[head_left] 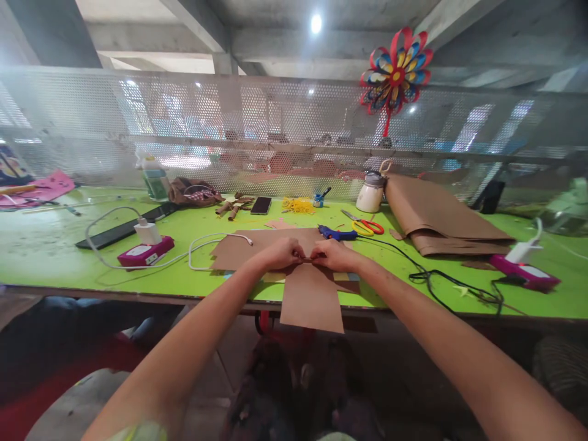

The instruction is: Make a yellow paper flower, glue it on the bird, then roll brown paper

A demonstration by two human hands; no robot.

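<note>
A brown paper sheet (pixel 312 297) lies on the green table (pixel 55 251) and hangs over its near edge. My left hand (pixel 281 252) and my right hand (pixel 334 255) meet at the sheet's top edge, fingers curled, both pinching a rolled or folded strip of the brown paper between them. A wider piece of brown cardboard (pixel 243 245) lies under and behind the hands. A blue glue gun (pixel 334 233) rests just beyond my right hand, its black cord (pixel 441 282) trailing right.
Red-and-yellow scissors (pixel 367 226), a white jar (pixel 370 192), a stack of brown paper (pixel 436 217), a phone (pixel 261 205), a pink box with a white charger (pixel 146 250), another pink box (pixel 523 272), a mesh screen with a paper flower (pixel 395 70) behind.
</note>
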